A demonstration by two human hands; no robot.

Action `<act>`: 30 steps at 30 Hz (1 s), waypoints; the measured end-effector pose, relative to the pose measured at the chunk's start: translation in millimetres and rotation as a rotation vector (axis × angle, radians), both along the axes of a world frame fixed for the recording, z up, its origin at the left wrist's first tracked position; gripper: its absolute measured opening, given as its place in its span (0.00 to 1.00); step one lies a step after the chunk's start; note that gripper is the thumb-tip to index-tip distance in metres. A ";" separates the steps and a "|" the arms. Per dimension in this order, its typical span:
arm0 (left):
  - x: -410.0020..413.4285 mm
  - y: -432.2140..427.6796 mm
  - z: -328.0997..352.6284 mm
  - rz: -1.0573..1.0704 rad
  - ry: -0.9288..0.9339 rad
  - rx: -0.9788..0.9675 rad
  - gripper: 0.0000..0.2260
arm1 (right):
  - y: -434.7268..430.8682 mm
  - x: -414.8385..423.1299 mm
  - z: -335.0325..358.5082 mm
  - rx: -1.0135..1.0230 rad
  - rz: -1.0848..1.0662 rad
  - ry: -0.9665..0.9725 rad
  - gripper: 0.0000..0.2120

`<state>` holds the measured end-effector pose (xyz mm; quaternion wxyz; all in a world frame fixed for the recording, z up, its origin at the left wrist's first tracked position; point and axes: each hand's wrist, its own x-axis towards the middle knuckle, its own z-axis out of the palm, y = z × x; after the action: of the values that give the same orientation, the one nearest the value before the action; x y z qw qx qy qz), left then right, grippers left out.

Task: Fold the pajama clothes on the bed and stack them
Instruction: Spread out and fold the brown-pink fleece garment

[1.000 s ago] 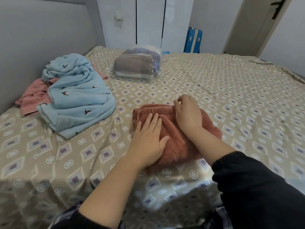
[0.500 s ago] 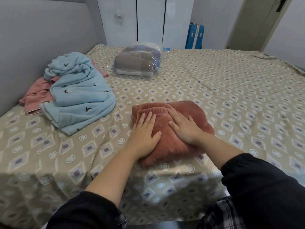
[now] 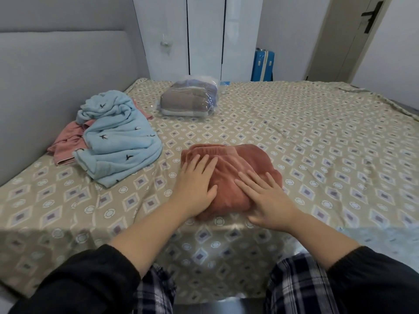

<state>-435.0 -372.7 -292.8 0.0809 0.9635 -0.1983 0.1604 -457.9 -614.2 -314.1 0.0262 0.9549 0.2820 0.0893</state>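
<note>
- On top of the folded rust-red pajama piece, both hands lie flat with fingers straight and spread. The left hand rests on its left part and the right hand on its near right corner. The hands are apart, and neither grips anything.
- Folded rust-red pajama piece: a thick, fleecy bundle at the near edge of the bed. It is judged soft, light and springy, and likely to puff open once pressure is released. It is best lifted with flat hands slid under two opposite sides, so that the layers stay together.
- Left of the bundle: a light-blue pajama piece with small dark bird marks lies crumpled and unfolded over a pink garment. Both are judged limp and light, so each is best taken by two corners of a hem or waistband and shaken out.
- Beyond the bundle: a clear plastic bag holds folded grey and bluish textiles. Whether it is sealed cannot be told.
- Farther beyond the bundle: a blue suitcase stands on the floor.
</note>
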 end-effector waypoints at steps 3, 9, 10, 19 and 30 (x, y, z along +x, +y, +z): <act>-22.6 -15.3 -10.5 -0.071 0.014 0.099 0.41 | 2.1 4.3 -4.8 -0.011 -0.028 -0.042 0.45; -12.7 -16.4 -27.5 -0.039 0.175 0.158 0.50 | 12.9 29.7 -4.4 -0.004 -0.048 0.089 0.46; -7.1 -15.5 -25.6 -0.062 0.193 0.142 0.50 | 14.3 35.6 -0.9 -0.003 -0.042 0.122 0.46; 47.5 -0.6 0.4 -0.128 0.439 0.033 0.35 | 29.6 82.9 32.2 0.013 -0.020 0.298 0.30; 141.9 9.5 53.2 -0.241 0.891 0.006 0.20 | 30.0 161.5 87.3 0.080 -0.003 0.701 0.11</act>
<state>-293.1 -363.2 -239.7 0.1733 0.9088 -0.2552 -0.2808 -296.4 -584.2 -226.9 -0.1094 0.9282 0.2689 -0.2330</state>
